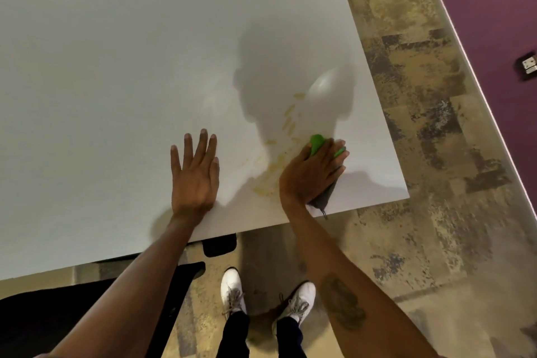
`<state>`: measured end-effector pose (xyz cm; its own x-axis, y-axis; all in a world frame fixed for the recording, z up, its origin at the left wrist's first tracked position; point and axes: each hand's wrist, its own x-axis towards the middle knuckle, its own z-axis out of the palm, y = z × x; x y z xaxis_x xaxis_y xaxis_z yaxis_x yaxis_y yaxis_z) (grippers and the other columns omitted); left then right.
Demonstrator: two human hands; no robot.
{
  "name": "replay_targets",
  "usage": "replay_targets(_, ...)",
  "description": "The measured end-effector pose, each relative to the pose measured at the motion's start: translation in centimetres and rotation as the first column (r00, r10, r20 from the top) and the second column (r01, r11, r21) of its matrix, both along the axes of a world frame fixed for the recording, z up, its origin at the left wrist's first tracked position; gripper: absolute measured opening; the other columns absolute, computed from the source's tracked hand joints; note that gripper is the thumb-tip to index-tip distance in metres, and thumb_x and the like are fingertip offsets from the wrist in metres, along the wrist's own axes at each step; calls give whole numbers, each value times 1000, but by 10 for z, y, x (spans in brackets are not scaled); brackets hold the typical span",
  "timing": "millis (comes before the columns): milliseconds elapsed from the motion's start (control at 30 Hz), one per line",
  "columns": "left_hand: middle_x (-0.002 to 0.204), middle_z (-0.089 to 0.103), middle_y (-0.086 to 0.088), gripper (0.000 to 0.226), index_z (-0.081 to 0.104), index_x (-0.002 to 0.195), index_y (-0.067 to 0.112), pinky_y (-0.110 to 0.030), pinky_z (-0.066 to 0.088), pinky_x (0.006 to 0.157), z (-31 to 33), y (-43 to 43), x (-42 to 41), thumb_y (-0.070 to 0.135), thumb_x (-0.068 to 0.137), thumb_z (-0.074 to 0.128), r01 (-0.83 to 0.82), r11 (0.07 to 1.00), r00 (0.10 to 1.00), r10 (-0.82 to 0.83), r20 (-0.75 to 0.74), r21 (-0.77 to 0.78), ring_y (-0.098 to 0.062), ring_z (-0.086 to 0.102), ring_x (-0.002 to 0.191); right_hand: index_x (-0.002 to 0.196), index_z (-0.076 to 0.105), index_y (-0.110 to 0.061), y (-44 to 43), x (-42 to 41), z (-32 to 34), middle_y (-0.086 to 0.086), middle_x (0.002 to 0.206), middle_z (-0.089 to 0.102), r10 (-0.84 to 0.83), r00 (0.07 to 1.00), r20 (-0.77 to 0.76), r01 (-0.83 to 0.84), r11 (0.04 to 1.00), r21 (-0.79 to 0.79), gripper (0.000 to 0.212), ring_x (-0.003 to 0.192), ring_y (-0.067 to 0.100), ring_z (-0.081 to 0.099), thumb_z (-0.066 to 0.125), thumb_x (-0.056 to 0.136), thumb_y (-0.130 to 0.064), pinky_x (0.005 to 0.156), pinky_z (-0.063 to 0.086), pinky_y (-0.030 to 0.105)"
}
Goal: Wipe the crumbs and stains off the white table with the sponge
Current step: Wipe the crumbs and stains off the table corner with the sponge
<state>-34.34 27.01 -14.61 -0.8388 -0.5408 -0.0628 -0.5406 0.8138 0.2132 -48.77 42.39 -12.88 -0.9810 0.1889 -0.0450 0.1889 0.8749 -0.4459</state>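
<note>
The white table point(122, 52) fills the upper left of the head view. Yellowish stains and crumbs point(286, 131) lie smeared near its front right corner, partly in my head's shadow. My right hand point(311, 171) presses down on a green sponge point(316, 142) with a dark grey lower part, just right of the stains. Most of the sponge is hidden under my palm. Flat on the table to the left of the stains rests my left hand point(196, 171), fingers spread and holding nothing.
The table's front edge point(261, 228) and right edge point(374, 81) meet close to my right hand. A black chair point(35, 317) stands under the table at lower left. My white shoes point(232, 291) are on the patterned floor. A purple wall point(494, 9) runs along the right.
</note>
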Motion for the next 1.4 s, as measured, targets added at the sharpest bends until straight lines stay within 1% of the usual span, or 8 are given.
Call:
replay_targets(200, 168, 22, -8, 53, 26, 160, 13, -60, 18, 123, -4, 0, 0, 23, 109, 31, 12, 996, 998, -17, -56, -88, -34, 15, 157, 152, 33, -7, -40, -60, -6, 11, 163, 23, 50, 998, -43, -49, 999, 8, 55, 152, 31, 16, 31, 105, -35, 124, 12, 48)
replay_targets(400, 167, 26, -10, 51, 30, 159, 11, -61, 20, 122, -7, -2, 1, 20, 109, 37, 31, 993, 994, -42, -98, -112, -36, 18, 156, 151, 36, -10, -58, -124, -5, 10, 163, 25, 377, 925, -36, -379, 925, -39, 54, 153, 27, 16, 34, 104, -35, 125, 10, 44)
replay_targets(700, 170, 15, 2, 55, 21, 162, 23, -56, 11, 126, -7, -3, -1, 30, 108, 26, -17, 1000, 1000, 16, -25, -22, -26, 6, 159, 152, 37, -24, -38, -139, 5, -6, 163, 25, 887, 461, 32, -860, 455, -231, 58, 153, 10, 12, 42, 97, -43, 126, 6, 37)
replay_targets(833, 170, 17, 2, 55, 20, 162, 23, -56, 9, 126, -4, -2, -1, 33, 108, 21, -6, 1000, 1000, 6, 7, -10, -28, 8, 159, 151, 36, -23, -22, -104, 4, -5, 163, 24, 980, 195, 40, -966, 199, -164, 50, 153, 11, 11, 40, 103, -35, 126, 5, 33)
replay_targets(1000, 171, 16, 0, 55, 19, 162, 21, -56, 6, 127, 0, -2, 0, 34, 109, 17, -8, 1000, 1000, 8, 20, -11, -30, 8, 159, 152, 35, -22, 16, -61, 9, -5, 164, 21, 997, 57, 54, -990, 63, -124, 48, 152, 5, 5, 38, 106, -34, 123, -3, 24)
replay_targets(1100, 171, 15, 1, 54, 18, 162, 22, -55, 5, 127, -1, -2, 0, 34, 110, 16, -7, 1000, 1000, 7, 17, -4, -30, 7, 159, 152, 35, -21, 40, -33, 10, -5, 164, 20, 995, 83, 55, -987, 90, -130, 48, 152, 6, 5, 38, 106, -34, 125, -1, 28)
replay_targets(1200, 171, 15, 1, 54, 18, 162, 22, -53, 4, 128, 0, -1, 3, 35, 110, 16, 5, 1000, 1000, -6, 6, 21, -29, 6, 159, 154, 31, -21, 56, -1, 4, -4, 165, 19, 977, 206, 54, -973, 211, -94, 50, 153, 9, 6, 35, 105, -35, 126, 3, 34)
replay_targets(1400, 172, 9, 0, 54, 13, 163, 23, -47, 4, 129, 1, -15, 25, 32, 110, 17, 160, 986, 987, -161, 17, 53, -25, 3, 159, 155, 28, -19, 29, 76, -2, 1, 165, 17, 662, 749, 27, -662, 750, -14, 52, 154, 18, 8, 32, 105, -33, 126, 6, 37)
